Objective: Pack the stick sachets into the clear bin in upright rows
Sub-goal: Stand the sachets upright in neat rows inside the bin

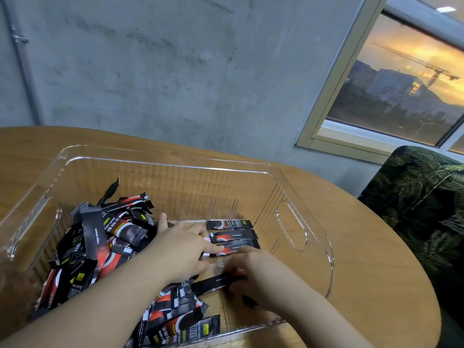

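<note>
Stick sachets (108,249), black with red and white print, lie in one clear bin (305,243) on a wooden table (376,249): a loose heap too tangled to count fills its left side, and three sachets (232,236) lie flat side by side at the right, between thin clear dividers (222,210). The left hand (182,249) rests spread, its fingertips touching the nearest of the three. The right hand (253,275) pinches a single sachet (216,282) near the bin's front.

blk/red sachets (100,247), clear bin (175,156), leaf-print chair (421,197)
</note>
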{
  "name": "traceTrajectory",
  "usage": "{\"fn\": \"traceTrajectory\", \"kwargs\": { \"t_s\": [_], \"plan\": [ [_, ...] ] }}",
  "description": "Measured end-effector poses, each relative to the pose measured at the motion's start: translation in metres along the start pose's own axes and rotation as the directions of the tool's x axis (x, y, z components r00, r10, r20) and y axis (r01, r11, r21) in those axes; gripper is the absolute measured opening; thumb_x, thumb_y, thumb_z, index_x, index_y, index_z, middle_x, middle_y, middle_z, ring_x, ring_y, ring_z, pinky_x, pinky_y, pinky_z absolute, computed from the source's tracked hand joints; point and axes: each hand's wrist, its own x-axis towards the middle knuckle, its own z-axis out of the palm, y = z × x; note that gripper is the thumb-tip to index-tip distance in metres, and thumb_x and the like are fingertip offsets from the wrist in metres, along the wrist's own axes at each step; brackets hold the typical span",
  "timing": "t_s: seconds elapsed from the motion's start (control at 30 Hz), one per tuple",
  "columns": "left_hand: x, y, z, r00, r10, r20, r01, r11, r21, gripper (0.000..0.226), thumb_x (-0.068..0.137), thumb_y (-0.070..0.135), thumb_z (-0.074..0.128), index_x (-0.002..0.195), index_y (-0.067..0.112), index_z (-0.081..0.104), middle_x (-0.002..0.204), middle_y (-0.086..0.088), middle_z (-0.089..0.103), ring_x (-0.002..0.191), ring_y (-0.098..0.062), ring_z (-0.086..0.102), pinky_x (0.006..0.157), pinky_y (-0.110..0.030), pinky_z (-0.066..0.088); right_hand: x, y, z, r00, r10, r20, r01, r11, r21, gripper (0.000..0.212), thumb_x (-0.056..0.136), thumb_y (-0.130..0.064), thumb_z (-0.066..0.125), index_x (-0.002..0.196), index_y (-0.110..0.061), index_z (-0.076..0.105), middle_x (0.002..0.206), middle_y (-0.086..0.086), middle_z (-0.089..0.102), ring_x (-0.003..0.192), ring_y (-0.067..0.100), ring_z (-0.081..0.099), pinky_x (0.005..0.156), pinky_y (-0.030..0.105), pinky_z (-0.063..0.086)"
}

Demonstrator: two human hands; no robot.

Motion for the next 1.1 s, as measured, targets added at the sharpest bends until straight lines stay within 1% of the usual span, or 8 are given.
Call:
{"fn": "traceTrajectory", "kwargs": {
  "t_s": [0.13,0.27,0.33,0.47,0.63,0.73,0.93,1.1],
  "plan": [
    [0.000,-0.001,0.001,1.000,-0.001,0.008,0.001,1.000,-0.003,0.045,0.097,0.047,0.043,0.138,0.059,0.029,0.152,0.014,0.024,0.143,-0.021,0.018,0.110,-0.064,-0.007,0.005,0.002,-0.004,0.978,0.188,0.085,-0.182,0.980,-0.075,0.035,0.086,-0.022,0.066,0.121,-0.020,0.060,0.125,0.001,0.054,0.111,0.022,0.054,0.094,0.033,0.047],
    [0.001,-0.002,0.004,0.999,-0.020,-0.033,0.019,0.999,-0.047,0.051,0.095,0.050,0.044,0.142,0.045,0.027,0.150,0.014,0.029,0.142,-0.016,0.024,0.113,-0.062,-0.004,-0.005,0.007,-0.003,0.961,0.250,-0.114,-0.254,0.967,-0.022,0.037,0.088,-0.020,0.063,0.124,-0.017,0.053,0.125,0.001,0.049,0.111,0.021,0.055,0.092,0.030,0.047],
    [0.001,-0.002,0.004,0.998,-0.031,-0.055,0.027,0.998,-0.059,0.043,0.095,0.049,0.042,0.136,0.036,0.033,0.145,0.012,0.035,0.138,-0.016,0.031,0.115,-0.060,-0.002,-0.006,0.005,-0.002,0.942,0.297,-0.158,-0.300,0.954,0.004,0.038,0.090,-0.021,0.062,0.125,-0.015,0.048,0.123,0.003,0.047,0.110,0.022,0.055,0.090,0.030,0.047],
    [0.001,-0.002,0.004,0.997,-0.033,-0.064,0.029,0.997,-0.069,0.033,0.094,0.055,0.039,0.116,0.030,0.042,0.127,0.012,0.044,0.129,-0.015,0.038,0.115,-0.059,0.002,-0.007,0.003,-0.002,0.930,0.357,-0.086,-0.361,0.932,-0.041,0.033,0.093,-0.011,0.054,0.126,-0.009,0.048,0.124,0.009,0.053,0.111,0.024,0.056,0.088,0.028,0.046],
    [0.001,-0.002,0.004,0.999,-0.024,-0.028,0.023,0.999,-0.049,0.062,0.080,0.074,0.046,0.123,0.031,0.039,0.133,0.011,0.042,0.135,-0.016,0.033,0.115,-0.059,0.002,-0.007,0.004,-0.003,0.902,0.430,-0.018,-0.431,0.901,-0.059,0.026,0.092,-0.010,0.054,0.117,-0.008,0.059,0.094,0.005,0.055,0.088,0.021,0.055,0.076,0.027,0.048],
    [0.001,-0.002,0.006,0.999,-0.022,-0.039,0.021,0.999,-0.044,0.063,0.078,0.074,0.049,0.122,0.031,0.039,0.133,0.011,0.041,0.136,-0.017,0.032,0.115,-0.059,0.002,-0.006,0.003,-0.003,0.890,0.455,0.001,-0.455,0.890,-0.037,0.025,0.092,-0.013,0.055,0.117,-0.009,0.059,0.079,0.001,0.046,0.079,0.020,0.049,0.068,0.025,0.043],
    [0.001,-0.002,0.007,0.998,-0.021,-0.067,0.019,0.999,-0.037,0.057,0.079,0.072,0.051,0.117,0.031,0.040,0.125,0.013,0.044,0.129,-0.014,0.039,0.115,-0.057,0.006,-0.004,-0.003,-0.004,0.858,0.512,-0.023,-0.513,0.858,-0.011,0.031,0.090,-0.007,0.056,0.120,-0.014,0.059,0.113,0.007,0.062,0.103,0.025,0.061,0.082,0.032,0.050],
    [0.002,-0.003,0.007,0.997,-0.019,-0.074,0.016,0.999,-0.040,0.057,0.079,0.072,0.050,0.117,0.031,0.040,0.124,0.013,0.045,0.127,-0.013,0.040,0.115,-0.057,0.007,-0.010,-0.005,-0.007,0.889,0.445,-0.106,-0.457,0.875,-0.162,0.026,0.093,-0.007,0.050,0.118,-0.010,0.056,0.112,0.008,0.062,0.101,0.026,0.061,0.070,0.030,0.045]
  ]
}}
